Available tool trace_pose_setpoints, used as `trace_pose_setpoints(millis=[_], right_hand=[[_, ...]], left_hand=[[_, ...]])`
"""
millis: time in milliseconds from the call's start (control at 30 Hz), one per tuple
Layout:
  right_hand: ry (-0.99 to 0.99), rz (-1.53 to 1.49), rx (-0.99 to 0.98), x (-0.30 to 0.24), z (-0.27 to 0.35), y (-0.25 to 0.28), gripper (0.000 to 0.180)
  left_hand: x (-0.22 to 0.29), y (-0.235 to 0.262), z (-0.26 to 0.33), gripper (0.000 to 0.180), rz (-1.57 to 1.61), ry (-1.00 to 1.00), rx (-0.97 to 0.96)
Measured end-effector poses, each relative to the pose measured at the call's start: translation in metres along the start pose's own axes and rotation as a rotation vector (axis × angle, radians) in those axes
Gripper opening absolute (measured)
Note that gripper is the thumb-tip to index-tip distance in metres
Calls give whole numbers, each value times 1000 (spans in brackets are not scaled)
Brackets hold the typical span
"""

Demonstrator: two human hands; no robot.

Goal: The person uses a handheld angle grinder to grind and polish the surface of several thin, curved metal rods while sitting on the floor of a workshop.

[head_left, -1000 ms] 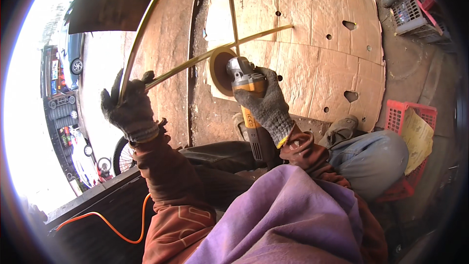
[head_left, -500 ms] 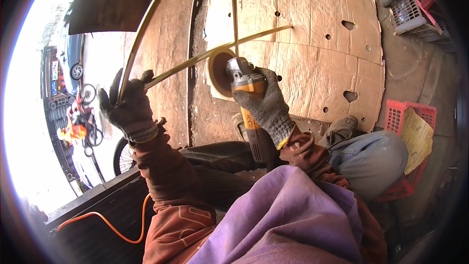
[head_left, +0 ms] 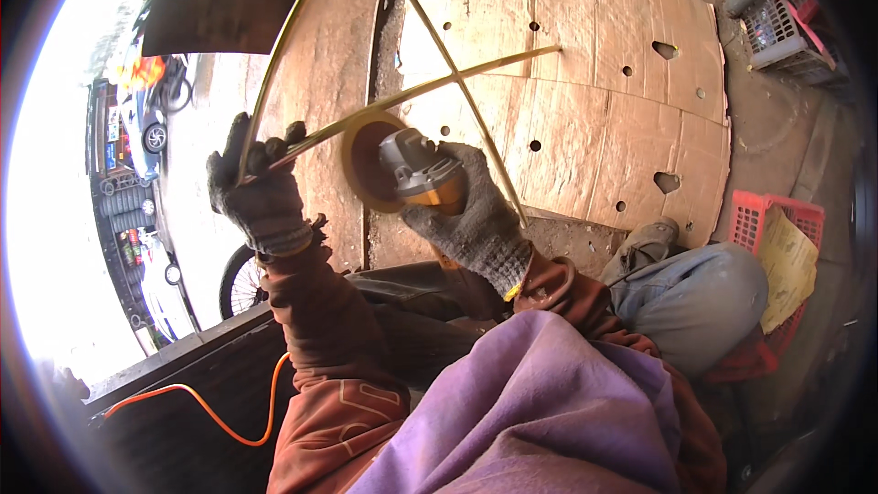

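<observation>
Head view, your gloved left hand (head_left: 261, 190) clamped on the curved yellow metal rod frame (head_left: 430, 91), your right hand (head_left: 476, 220) closed around the angle grinder (head_left: 412, 169), its disc touching the rod, perforated cardboard sheet (head_left: 631, 73) beneath, red crate (head_left: 754, 215) at right, orange cable (head_left: 206, 407) below.

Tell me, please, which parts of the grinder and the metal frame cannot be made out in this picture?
Head view only:
- Angle grinder: its rear body and grip are wrapped by the gloved right hand.
- Grinding disc: its contact with the yellow metal rod is too small to judge.
- Curved rod: its top is cut off by the upper edge.
- Left hand: the glove hides the fingers' grip.
</observation>
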State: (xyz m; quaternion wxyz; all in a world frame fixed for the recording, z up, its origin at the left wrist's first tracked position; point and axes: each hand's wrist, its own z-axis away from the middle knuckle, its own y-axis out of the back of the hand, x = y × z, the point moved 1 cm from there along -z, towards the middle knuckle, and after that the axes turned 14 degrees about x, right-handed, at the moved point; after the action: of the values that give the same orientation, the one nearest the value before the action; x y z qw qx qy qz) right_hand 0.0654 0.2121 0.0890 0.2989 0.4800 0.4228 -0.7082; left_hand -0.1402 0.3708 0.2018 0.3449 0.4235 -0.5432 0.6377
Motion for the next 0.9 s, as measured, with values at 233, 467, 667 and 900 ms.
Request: trace_pose_setpoints(millis=[233,467,667,900], right_hand=[[-95,90,143,16,-16,18,78],[-85,-151,27,4,-7,5,83],[96,65,74,-2,-4,7,80],[-33,43,179,18,-23,29,71]], left_hand=[[0,-5,4,60,-5,0,2],[2,-7,3,61,-123,-94,-18],[-1,-25,14,62,-184,-156,126],[-2,-4,-1,62,-132,-160,91]])
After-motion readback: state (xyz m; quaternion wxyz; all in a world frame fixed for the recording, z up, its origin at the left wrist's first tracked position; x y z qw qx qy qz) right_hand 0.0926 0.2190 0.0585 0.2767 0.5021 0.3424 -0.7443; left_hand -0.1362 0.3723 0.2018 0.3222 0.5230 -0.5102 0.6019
